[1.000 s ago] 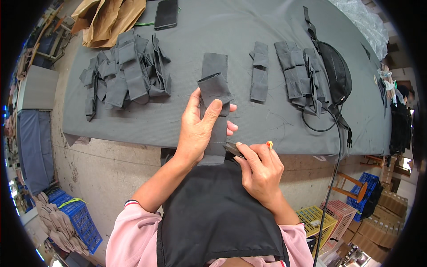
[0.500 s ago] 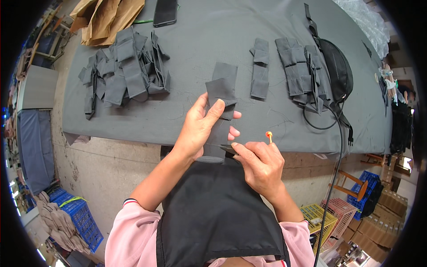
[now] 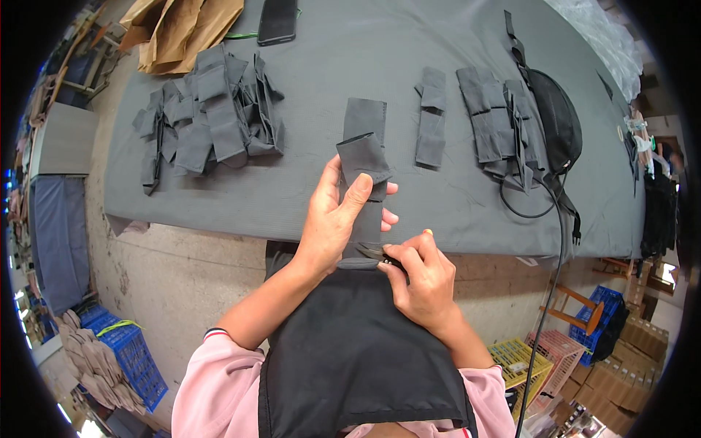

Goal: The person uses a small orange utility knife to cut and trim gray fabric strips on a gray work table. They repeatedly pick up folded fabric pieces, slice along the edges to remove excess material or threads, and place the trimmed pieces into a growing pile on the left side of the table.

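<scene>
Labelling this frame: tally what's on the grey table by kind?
Loose grey fabric pieces: 2, one under the folded piece in the left hand, one to its right
Grey fabric piles: 2
Black bag: 1
Phone: 1
Brown paper bag: 1
Total: 7

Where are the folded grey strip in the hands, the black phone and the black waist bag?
folded grey strip [image 3: 363, 157], head view, on its upper fold.
black phone [image 3: 277, 20], head view, middle of its face.
black waist bag [image 3: 556, 120], head view, on its main pouch.

grey table [image 3: 307, 197] – fabric piles [image 3: 208, 117] | pouch [image 3: 555, 120] – phone [image 3: 277, 20]
</scene>
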`<state>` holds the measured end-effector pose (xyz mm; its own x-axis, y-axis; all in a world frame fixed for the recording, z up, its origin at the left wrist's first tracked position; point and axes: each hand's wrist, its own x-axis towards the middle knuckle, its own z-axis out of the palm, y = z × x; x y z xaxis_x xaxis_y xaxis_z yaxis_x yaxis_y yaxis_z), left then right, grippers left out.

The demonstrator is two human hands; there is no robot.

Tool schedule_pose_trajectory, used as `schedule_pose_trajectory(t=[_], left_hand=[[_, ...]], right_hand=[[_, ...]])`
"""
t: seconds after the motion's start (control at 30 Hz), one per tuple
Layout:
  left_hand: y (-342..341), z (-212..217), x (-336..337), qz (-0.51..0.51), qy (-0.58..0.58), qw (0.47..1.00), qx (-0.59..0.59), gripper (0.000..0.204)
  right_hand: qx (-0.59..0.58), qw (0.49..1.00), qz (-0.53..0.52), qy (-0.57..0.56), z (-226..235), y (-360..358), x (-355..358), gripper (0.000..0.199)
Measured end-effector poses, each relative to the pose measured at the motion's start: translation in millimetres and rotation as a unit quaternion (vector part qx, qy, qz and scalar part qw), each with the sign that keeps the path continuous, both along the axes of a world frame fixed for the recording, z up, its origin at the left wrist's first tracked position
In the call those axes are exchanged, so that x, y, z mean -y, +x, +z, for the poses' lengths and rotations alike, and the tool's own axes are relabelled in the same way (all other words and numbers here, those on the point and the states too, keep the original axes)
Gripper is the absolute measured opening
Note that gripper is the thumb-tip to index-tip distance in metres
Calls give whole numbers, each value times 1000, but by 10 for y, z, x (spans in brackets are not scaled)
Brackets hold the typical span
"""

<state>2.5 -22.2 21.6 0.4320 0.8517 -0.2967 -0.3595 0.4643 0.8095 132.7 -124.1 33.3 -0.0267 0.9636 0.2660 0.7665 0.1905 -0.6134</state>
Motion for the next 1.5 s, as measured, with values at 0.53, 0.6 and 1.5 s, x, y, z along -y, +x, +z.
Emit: schedule_pose_trajectory(t=[0.53,0.6,1.5], left_hand=[[-30,35,74,4,6,999,40,45],[-34,34,77,7,17,999,37,45],[-40,17,111,19,-8,999,27,43]], right_hand=[[17,990,51,133,-174,37,3,24],[32,991,29,128,-177,45,35,25],[-32,997,4,74,-214,-47,128,32]])
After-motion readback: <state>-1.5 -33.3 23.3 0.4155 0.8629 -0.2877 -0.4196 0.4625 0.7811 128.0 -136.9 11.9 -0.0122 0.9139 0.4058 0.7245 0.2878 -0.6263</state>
